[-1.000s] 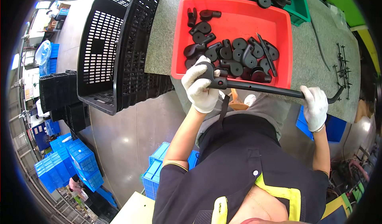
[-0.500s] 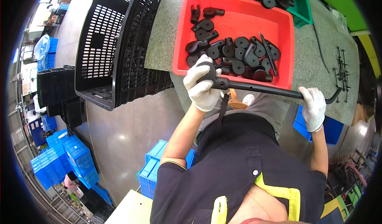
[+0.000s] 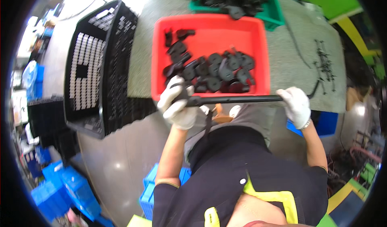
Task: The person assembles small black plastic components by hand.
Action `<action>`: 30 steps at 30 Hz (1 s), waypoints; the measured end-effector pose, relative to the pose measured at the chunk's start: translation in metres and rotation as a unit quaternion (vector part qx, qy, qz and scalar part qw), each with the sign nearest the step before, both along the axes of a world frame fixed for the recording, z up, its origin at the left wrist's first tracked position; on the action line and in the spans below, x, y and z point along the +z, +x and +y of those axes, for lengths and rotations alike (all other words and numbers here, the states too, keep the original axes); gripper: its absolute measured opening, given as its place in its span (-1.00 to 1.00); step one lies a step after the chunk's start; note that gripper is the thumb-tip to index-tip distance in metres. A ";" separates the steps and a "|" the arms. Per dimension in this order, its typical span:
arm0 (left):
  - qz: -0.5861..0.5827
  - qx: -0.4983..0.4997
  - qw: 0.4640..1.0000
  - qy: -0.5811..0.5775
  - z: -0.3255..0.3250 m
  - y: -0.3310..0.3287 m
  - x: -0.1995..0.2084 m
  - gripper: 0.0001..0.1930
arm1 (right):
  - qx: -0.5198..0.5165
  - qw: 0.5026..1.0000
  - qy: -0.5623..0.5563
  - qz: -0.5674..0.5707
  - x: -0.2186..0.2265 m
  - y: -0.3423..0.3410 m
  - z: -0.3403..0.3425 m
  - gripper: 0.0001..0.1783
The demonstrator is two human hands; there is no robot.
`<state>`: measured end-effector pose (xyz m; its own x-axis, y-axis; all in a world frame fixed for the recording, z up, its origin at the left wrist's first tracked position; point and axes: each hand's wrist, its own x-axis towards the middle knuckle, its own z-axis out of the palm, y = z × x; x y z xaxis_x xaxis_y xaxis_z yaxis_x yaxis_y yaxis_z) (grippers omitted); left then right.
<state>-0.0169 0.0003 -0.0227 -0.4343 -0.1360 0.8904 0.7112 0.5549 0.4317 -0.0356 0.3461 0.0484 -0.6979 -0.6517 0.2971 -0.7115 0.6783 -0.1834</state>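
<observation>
Both of my gloved hands hold a black rod (image 3: 242, 99) level across the near edge of a red tray (image 3: 264, 61). My left hand (image 3: 176, 108) is closed round a black round-headed fitting (image 3: 184, 94) at the rod's left end. Farther right, my right hand (image 3: 297, 108) grips the rod just short of its bent, hooked end (image 3: 315, 90). In the tray lies a heap of similar black fittings (image 3: 213, 71), mostly toward its near side. The joint between rod and fitting is blurred.
Behind the red tray stands a green tray (image 3: 275, 15) piled with black parts. A black slotted crate (image 3: 102, 71) is at the left. Thin black rods (image 3: 325, 65) lie on the grey table (image 3: 296, 76) at right. Blue bins (image 3: 147, 194) stand below.
The rod has come from a slant to nearly level, both hands still holding it. The whole view has shifted, so the trays and table appear farther left and lower.
</observation>
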 end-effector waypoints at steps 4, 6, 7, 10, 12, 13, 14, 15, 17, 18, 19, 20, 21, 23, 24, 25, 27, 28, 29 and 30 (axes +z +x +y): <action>0.007 0.193 0.981 0.022 -0.020 -0.010 0.028 -0.62 | -0.082 0.996 -0.018 -0.042 -0.009 -0.005 0.029 -0.57; 0.021 0.132 0.974 0.185 -0.055 -0.016 0.036 -0.68 | -0.125 0.990 -0.045 -0.052 -0.029 -0.015 0.050 -0.61; 0.020 0.224 0.963 0.151 -0.077 -0.018 0.040 -0.68 | -0.230 0.969 -0.086 -0.028 -0.047 -0.022 0.061 -0.67; 0.001 0.293 0.938 0.186 -0.157 -0.008 0.041 -0.63 | -0.387 0.916 -0.106 -0.002 -0.080 -0.057 0.089 -0.71; -0.097 0.472 0.876 -0.022 -0.189 -0.001 0.047 -0.67 | -0.442 0.893 -0.085 -0.005 -0.102 -0.082 0.107 -0.70; -0.151 0.501 0.850 -0.061 -0.202 -0.001 0.049 -0.66 | -0.446 0.893 -0.062 0.013 -0.115 -0.096 0.113 -0.68; -0.207 0.528 0.818 -0.102 -0.214 0.000 0.052 -0.65 | -0.449 0.892 -0.039 0.028 -0.124 -0.107 0.116 -0.66; -0.253 0.550 0.787 -0.118 -0.221 -0.002 0.053 -0.65 | -0.451 0.892 -0.020 0.019 -0.130 -0.118 0.117 -0.66; -0.304 0.521 0.791 -0.103 -0.244 -0.009 0.043 -0.67 | -0.447 0.895 0.002 -0.004 -0.138 -0.131 0.117 -0.67; -0.314 0.512 0.791 -0.114 -0.259 -0.010 0.035 -0.68 | -0.437 0.899 0.001 -0.011 -0.141 -0.139 0.110 -0.67; -0.347 0.507 0.783 -0.098 -0.261 -0.014 0.037 -0.68 | -0.443 0.897 0.002 -0.002 -0.142 -0.142 0.107 -0.68; -0.379 0.500 0.775 -0.081 -0.263 -0.018 0.038 -0.68 | -0.449 0.894 0.003 0.006 -0.143 -0.145 0.104 -0.70; -0.377 0.493 0.780 -0.084 -0.274 -0.020 0.033 -0.68 | -0.461 0.887 0.014 0.011 -0.145 -0.150 0.102 -0.72; -0.397 0.478 0.781 -0.061 -0.287 -0.024 0.030 -0.64 | -0.442 0.896 0.031 0.026 -0.145 -0.152 0.104 -0.73; -0.419 0.463 0.780 -0.045 -0.291 -0.027 0.029 -0.61 | -0.428 0.901 0.049 0.046 -0.144 -0.152 0.104 -0.74; -0.419 0.451 0.785 -0.067 -0.299 -0.022 0.026 -0.53 | -0.434 0.890 0.108 0.085 -0.135 -0.149 0.088 -0.76; -0.460 0.533 0.700 -0.120 -0.289 -0.024 0.034 -0.44 | -0.393 0.907 0.059 0.139 -0.110 -0.139 0.061 -0.78; -0.434 0.605 0.635 -0.206 -0.253 -0.030 0.049 -0.42 | -0.357 0.914 0.009 0.194 -0.096 -0.134 0.049 -0.79; -0.308 0.624 0.676 -0.241 -0.229 -0.029 0.054 -0.41 | -0.289 0.935 -0.050 0.198 -0.081 -0.130 0.031 -0.80; -0.253 0.555 0.755 -0.239 -0.195 -0.037 0.068 -0.46 | -0.232 0.952 -0.073 0.187 -0.068 -0.123 0.016 -0.83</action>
<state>-0.0542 -0.1950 0.0449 -0.5899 -0.3814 0.7118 -0.4964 0.8665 0.0528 -0.1587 0.3623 -0.0191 -0.7279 -0.2322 0.6452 -0.3756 0.9222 -0.0918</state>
